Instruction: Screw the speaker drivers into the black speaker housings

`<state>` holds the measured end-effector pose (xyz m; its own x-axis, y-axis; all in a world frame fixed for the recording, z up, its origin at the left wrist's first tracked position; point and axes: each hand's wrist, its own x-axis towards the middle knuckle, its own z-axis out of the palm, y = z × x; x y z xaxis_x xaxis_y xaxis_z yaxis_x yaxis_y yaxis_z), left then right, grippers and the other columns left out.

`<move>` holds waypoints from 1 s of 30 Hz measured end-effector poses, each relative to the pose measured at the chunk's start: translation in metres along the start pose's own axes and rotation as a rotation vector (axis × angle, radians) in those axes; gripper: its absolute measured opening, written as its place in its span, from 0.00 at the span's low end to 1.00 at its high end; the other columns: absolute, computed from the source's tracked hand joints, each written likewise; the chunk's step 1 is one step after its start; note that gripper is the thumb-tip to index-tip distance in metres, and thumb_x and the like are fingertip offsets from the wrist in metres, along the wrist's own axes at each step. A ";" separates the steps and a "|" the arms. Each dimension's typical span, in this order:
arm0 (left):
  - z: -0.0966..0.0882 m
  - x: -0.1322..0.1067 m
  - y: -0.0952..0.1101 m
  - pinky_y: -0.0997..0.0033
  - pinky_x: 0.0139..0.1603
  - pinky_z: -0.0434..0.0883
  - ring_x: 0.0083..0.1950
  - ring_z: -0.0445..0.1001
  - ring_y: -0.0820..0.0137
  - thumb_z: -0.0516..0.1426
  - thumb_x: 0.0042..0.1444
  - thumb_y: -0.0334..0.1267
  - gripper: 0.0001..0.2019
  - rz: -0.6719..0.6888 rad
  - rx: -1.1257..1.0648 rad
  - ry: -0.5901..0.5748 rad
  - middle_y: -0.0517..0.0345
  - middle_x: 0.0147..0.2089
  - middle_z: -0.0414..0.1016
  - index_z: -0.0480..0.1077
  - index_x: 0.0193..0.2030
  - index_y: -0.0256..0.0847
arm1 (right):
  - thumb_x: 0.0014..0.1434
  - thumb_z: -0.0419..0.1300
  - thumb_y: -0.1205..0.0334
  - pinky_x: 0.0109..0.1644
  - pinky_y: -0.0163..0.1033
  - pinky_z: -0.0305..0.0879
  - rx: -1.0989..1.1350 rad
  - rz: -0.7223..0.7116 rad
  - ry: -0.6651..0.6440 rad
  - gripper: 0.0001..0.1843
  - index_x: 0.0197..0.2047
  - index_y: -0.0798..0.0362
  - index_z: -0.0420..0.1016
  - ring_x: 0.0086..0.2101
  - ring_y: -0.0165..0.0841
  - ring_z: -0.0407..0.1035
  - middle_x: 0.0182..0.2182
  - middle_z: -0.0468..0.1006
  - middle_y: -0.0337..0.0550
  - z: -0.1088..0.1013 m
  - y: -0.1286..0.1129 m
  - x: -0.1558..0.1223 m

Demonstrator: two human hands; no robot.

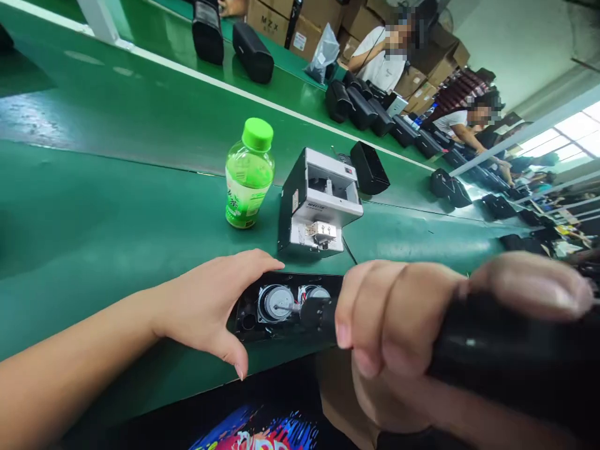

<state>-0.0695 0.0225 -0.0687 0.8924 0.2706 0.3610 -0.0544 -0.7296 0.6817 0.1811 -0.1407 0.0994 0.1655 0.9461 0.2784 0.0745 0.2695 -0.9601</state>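
Note:
An open black speaker housing (253,319) lies at the near edge of the green bench, with two round silver drivers (276,302) showing inside. My left hand (215,306) rests against its left end, thumb and fingers spread around it. My right hand (398,319) is wrapped round a black electric screwdriver (492,350), very close to the camera. The screwdriver's tip (293,307) points at the driver area.
A green-capped bottle (248,175) and a small white and black screw feeder machine (321,206) stand just behind the housing. Black speakers (360,106) line the green conveyor beyond. Two other people sit at the far right by cardboard boxes (323,19).

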 end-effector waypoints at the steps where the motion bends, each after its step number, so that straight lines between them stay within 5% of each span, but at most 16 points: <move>1: -0.001 0.002 0.001 0.41 0.74 0.86 0.75 0.88 0.39 0.74 0.56 0.91 0.68 0.006 0.010 -0.007 0.41 0.81 0.80 0.56 0.90 0.58 | 0.69 0.86 0.32 0.37 0.49 0.91 0.000 0.007 -0.034 0.27 0.59 0.34 0.85 0.27 0.41 0.84 0.27 0.79 0.29 0.003 -0.001 -0.002; 5: -0.003 0.006 0.008 0.41 0.73 0.85 0.73 0.88 0.38 0.78 0.57 0.85 0.65 0.010 0.045 -0.039 0.37 0.79 0.81 0.61 0.88 0.51 | 0.71 0.86 0.37 0.41 0.51 0.93 -0.013 0.005 -0.164 0.24 0.62 0.32 0.87 0.30 0.43 0.86 0.30 0.84 0.33 0.012 0.007 0.001; 7: -0.003 0.007 0.012 0.43 0.70 0.84 0.70 0.89 0.40 0.79 0.58 0.83 0.63 -0.019 0.053 -0.062 0.38 0.75 0.83 0.64 0.86 0.48 | 0.83 0.76 0.41 0.41 0.49 0.92 -0.006 -0.031 -0.206 0.11 0.62 0.31 0.88 0.27 0.39 0.84 0.29 0.83 0.32 0.016 0.014 0.001; 9: -0.004 0.008 0.015 0.44 0.69 0.84 0.67 0.89 0.41 0.81 0.56 0.81 0.62 -0.054 0.059 -0.078 0.40 0.72 0.84 0.66 0.85 0.47 | 0.91 0.65 0.45 0.40 0.46 0.90 0.015 -0.074 -0.231 0.08 0.62 0.30 0.88 0.25 0.36 0.81 0.27 0.81 0.30 0.019 0.021 0.002; 11: -0.004 0.009 0.017 0.45 0.68 0.84 0.66 0.89 0.40 0.84 0.53 0.77 0.62 -0.080 0.062 -0.087 0.41 0.71 0.85 0.69 0.83 0.46 | 0.88 0.69 0.42 0.40 0.47 0.90 0.007 -0.051 -0.269 0.07 0.61 0.30 0.87 0.26 0.38 0.82 0.27 0.81 0.31 0.024 0.025 0.006; 14: -0.005 0.011 0.018 0.46 0.65 0.83 0.66 0.89 0.41 0.87 0.51 0.70 0.60 -0.104 0.057 -0.099 0.42 0.71 0.85 0.70 0.81 0.46 | 0.71 0.85 0.38 0.44 0.53 0.93 -0.037 0.042 -0.340 0.22 0.58 0.32 0.85 0.34 0.44 0.87 0.32 0.85 0.35 0.030 0.027 0.020; 16: -0.005 0.012 0.019 0.48 0.63 0.83 0.65 0.89 0.43 0.87 0.52 0.67 0.58 -0.112 0.043 -0.108 0.44 0.69 0.85 0.71 0.80 0.46 | 0.69 0.86 0.38 0.46 0.55 0.94 -0.035 0.050 -0.350 0.23 0.58 0.32 0.84 0.37 0.46 0.88 0.35 0.87 0.37 0.033 0.027 0.029; 22: -0.007 0.014 0.021 0.50 0.62 0.82 0.66 0.87 0.45 0.87 0.51 0.62 0.56 -0.150 0.025 -0.135 0.46 0.68 0.85 0.71 0.80 0.45 | 0.73 0.84 0.43 0.45 0.54 0.94 0.003 0.042 -0.336 0.19 0.62 0.30 0.87 0.34 0.43 0.86 0.35 0.88 0.36 0.033 0.036 0.018; 24: -0.008 0.014 0.021 0.50 0.62 0.82 0.66 0.87 0.44 0.87 0.51 0.62 0.56 -0.155 0.013 -0.137 0.46 0.68 0.85 0.71 0.80 0.46 | 0.84 0.75 0.44 0.41 0.49 0.92 0.037 -0.030 -0.298 0.09 0.63 0.30 0.89 0.28 0.38 0.82 0.32 0.86 0.34 0.033 0.042 0.008; 27: -0.007 0.015 0.020 0.49 0.62 0.82 0.66 0.87 0.44 0.87 0.51 0.62 0.56 -0.155 0.008 -0.135 0.46 0.68 0.85 0.71 0.79 0.46 | 0.94 0.57 0.46 0.37 0.44 0.88 0.046 -0.126 -0.237 0.18 0.65 0.29 0.91 0.23 0.34 0.77 0.26 0.81 0.31 0.033 0.048 0.000; 30: -0.007 0.016 0.018 0.50 0.61 0.82 0.66 0.87 0.45 0.86 0.52 0.62 0.55 -0.151 0.006 -0.135 0.45 0.68 0.85 0.71 0.79 0.46 | 0.89 0.68 0.43 0.41 0.47 0.91 0.012 -0.066 -0.282 0.10 0.64 0.28 0.90 0.26 0.36 0.80 0.30 0.84 0.32 0.031 0.050 0.000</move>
<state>-0.0595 0.0177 -0.0468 0.9423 0.2906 0.1664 0.0863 -0.6909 0.7178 0.1549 -0.1214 0.0503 -0.1196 0.9386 0.3236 0.0645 0.3326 -0.9409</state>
